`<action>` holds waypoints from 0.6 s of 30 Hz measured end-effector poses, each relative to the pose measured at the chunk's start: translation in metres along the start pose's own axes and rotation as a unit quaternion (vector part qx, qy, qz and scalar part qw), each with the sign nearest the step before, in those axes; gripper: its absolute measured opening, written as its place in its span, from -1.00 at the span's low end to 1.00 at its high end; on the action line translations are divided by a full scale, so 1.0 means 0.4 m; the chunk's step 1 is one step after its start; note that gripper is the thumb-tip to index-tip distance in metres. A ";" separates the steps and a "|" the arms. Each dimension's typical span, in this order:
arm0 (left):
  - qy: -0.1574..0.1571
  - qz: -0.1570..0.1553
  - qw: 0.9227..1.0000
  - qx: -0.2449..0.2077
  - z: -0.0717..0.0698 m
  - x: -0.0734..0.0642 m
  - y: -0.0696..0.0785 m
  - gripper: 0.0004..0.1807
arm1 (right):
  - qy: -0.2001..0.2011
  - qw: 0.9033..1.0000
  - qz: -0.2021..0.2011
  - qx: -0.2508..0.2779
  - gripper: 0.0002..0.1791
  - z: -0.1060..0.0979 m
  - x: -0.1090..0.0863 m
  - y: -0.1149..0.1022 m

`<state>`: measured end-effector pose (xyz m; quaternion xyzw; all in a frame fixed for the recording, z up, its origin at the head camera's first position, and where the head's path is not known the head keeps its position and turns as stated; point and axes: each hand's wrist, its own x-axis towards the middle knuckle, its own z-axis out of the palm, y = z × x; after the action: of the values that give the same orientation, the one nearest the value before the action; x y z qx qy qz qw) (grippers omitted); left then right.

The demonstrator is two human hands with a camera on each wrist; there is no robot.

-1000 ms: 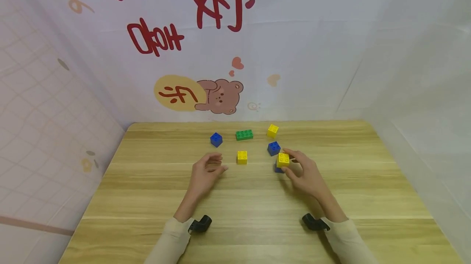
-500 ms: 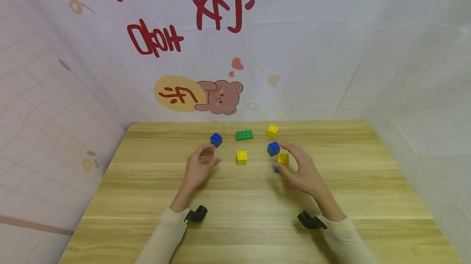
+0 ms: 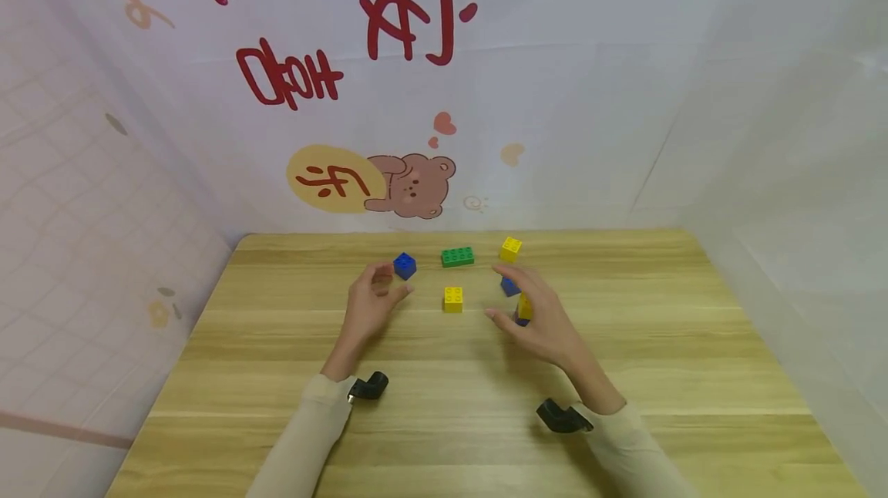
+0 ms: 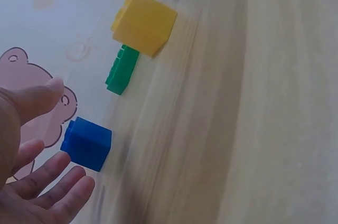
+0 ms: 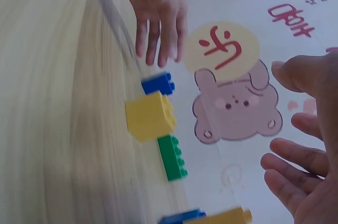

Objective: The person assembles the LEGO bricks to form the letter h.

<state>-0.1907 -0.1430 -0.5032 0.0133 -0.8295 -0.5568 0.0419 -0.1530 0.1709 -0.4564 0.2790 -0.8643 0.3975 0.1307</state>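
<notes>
My left hand (image 3: 368, 301) is spread with bent fingers just left of a blue brick (image 3: 405, 266), holding nothing. In the left wrist view its fingertips lie close to that blue brick (image 4: 87, 143). My right hand (image 3: 544, 328) is also loose, thumb and fingers apart, with nothing between them. Behind it, partly covered, a yellow brick (image 3: 525, 308) sits on a blue brick (image 3: 523, 321). Another blue brick (image 3: 509, 287) shows between the right thumb and fingers in the head view. A yellow brick (image 3: 453, 300) stands between the hands.
A long green brick (image 3: 458, 257) lies at the back middle, with another yellow brick (image 3: 510, 249) to its right. The wooden table (image 3: 430, 421) ends at a white printed curtain (image 3: 583, 97) behind and at both sides.
The right hand has let go of the yellow brick, which stays on the blue one, and moved left. The left hand has shifted left and forward, up to the back left blue brick.
</notes>
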 end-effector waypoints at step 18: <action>0.003 -0.002 1.000 -0.001 0.015 0.066 -0.039 -0.30 | -0.096 0.984 0.127 0.082 -0.20 0.124 0.030 0.000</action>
<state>-0.2179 -0.1452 -0.5183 0.0168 -0.8285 -0.5580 0.0436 -0.1628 0.1286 -0.4832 0.2140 -0.8659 0.4512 -0.0278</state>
